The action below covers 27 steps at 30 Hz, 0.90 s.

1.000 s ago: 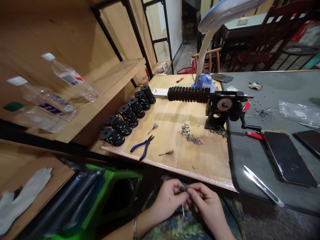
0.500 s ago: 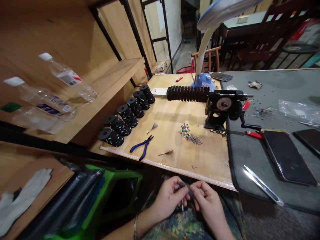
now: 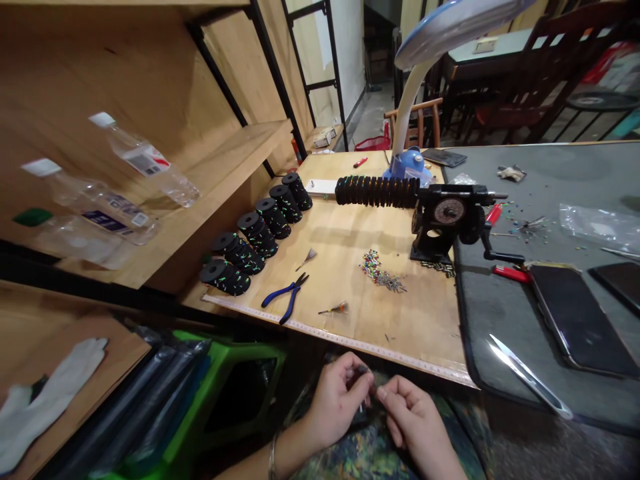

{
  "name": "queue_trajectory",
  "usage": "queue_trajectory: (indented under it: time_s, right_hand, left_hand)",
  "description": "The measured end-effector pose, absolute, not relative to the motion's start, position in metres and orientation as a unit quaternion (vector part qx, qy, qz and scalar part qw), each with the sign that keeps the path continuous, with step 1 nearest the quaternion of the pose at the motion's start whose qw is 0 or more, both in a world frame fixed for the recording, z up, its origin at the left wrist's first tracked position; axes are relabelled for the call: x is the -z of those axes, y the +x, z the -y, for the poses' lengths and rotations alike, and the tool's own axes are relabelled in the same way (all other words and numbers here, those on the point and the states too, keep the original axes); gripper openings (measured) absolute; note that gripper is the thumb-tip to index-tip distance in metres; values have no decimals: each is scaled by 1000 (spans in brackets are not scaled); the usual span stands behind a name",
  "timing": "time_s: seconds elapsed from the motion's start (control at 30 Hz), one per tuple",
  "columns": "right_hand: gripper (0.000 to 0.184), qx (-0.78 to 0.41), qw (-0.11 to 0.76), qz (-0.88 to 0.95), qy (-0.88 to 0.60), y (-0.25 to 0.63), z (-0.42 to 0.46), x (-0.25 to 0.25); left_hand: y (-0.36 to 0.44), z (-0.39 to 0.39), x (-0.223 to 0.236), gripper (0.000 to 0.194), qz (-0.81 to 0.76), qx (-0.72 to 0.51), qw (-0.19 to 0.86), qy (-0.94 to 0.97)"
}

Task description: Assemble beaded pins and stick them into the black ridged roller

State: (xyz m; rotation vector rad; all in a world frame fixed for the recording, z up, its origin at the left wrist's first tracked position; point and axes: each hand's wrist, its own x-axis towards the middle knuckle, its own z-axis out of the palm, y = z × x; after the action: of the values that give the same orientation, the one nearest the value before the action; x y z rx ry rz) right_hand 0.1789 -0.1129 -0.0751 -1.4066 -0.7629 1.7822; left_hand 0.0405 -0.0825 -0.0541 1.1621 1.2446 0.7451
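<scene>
My left hand (image 3: 336, 405) pinches a small dark piece (image 3: 362, 370) between thumb and fingertips, too small to make out well. My right hand (image 3: 413, 417) sits just to its right, fingers curled and apart from that piece; anything tiny in them cannot be seen. Both hands are held low over my patterned lap, below the front edge of a plywood board (image 3: 385, 327). On the board lie blue-handled pliers (image 3: 287, 297), a heap of coloured pins (image 3: 380, 277) and several black spools (image 3: 273, 217) flecked with colour.
A hand-cranked machine with a round dial (image 3: 445, 217) carries a black coil (image 3: 377, 191) on the board. A grey mat (image 3: 525, 160) to the right holds a phone (image 3: 575, 313) and long metal tweezers (image 3: 530, 377). Plastic bottles (image 3: 145, 167) stand on the left shelf, above a white glove (image 3: 50, 400).
My hands have drawn apart. The right hand's fingers came away from the dark piece, and the left hand moved slightly up and left with it.
</scene>
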Motion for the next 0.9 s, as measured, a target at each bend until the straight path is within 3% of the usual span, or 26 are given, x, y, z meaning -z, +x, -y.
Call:
queue_trajectory:
  time_s: [0.9]
  right_hand:
    - [54,-656,414,303,-553,179,113,78]
  left_hand:
    - [34,90,51,15,-526,-260,463,665]
